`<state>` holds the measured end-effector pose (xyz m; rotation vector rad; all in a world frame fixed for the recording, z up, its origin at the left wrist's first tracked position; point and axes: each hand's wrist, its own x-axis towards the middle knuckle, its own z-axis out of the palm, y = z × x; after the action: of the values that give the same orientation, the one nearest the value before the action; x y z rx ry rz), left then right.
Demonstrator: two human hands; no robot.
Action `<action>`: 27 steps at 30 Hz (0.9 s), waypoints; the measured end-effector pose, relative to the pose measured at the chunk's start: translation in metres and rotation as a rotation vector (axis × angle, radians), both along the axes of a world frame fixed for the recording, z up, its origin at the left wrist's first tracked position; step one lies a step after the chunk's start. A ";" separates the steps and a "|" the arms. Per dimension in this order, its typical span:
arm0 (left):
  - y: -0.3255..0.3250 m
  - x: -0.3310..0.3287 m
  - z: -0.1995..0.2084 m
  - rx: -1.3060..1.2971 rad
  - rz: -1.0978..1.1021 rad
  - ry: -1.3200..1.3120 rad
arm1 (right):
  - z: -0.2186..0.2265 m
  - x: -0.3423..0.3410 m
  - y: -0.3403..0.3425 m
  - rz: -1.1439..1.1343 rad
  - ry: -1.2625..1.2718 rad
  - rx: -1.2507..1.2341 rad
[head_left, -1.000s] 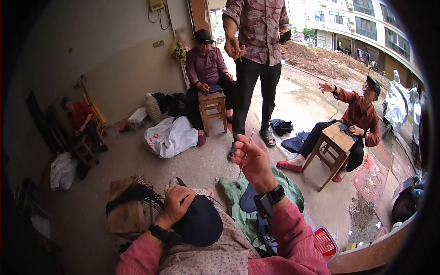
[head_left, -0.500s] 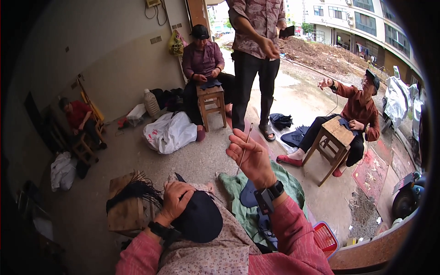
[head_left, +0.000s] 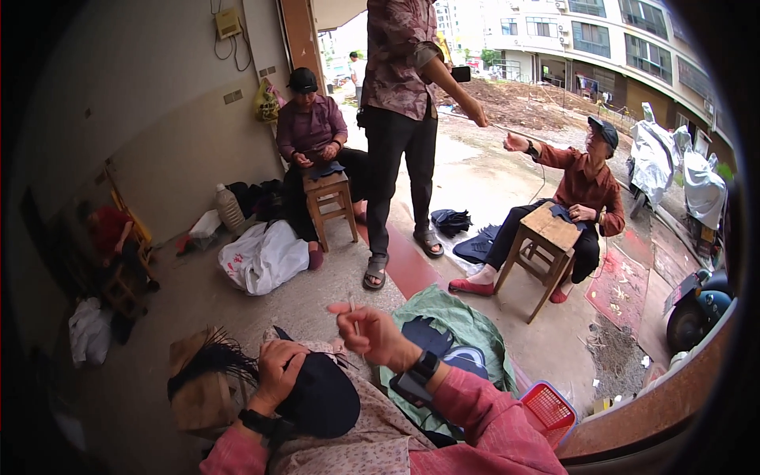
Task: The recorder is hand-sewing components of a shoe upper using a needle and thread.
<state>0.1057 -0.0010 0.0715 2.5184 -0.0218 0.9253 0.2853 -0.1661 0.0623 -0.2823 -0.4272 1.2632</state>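
My left hand (head_left: 281, 372) is closed over the upper edge of a dark navy, sole-shaped piece (head_left: 326, 400) on my lap. A flowered apron (head_left: 348, 455) lies under that piece. Raised above it to the right, my right hand (head_left: 370, 339) has its fingers bent round a thin metal rod (head_left: 354, 313), which looks like a long needle; its lower end is hidden. Left of my left hand, a bundle of black strands (head_left: 207, 368) lies across a wooden stool (head_left: 198, 408).
A green sack (head_left: 495, 340) with blue sole-shaped pieces (head_left: 467, 362) lies to my right, by a red basket (head_left: 550, 408). Ahead stands a person (head_left: 396, 150); others sit at wooden stools (head_left: 550, 226). A white bag (head_left: 261, 257) is on the floor.
My right hand has come down and left, its fingers curling in round the rod. The standing person's arm now reaches toward the seated person at right. The view has shifted slightly right.
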 end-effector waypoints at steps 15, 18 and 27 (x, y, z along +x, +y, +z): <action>0.008 -0.001 -0.006 -0.312 -0.031 0.099 | -0.039 -0.056 0.020 0.113 -0.380 -0.325; 0.013 -0.003 -0.006 -0.645 -0.093 0.177 | -0.035 -0.058 0.021 0.090 -0.648 -0.286; 0.012 -0.004 0.004 -0.988 -0.086 0.268 | -0.030 -0.058 0.018 0.048 -0.818 -0.280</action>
<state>0.1016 0.0113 0.0751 1.6649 0.3270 0.3864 0.2270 -0.1485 0.0320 -1.0468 -0.9543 1.2149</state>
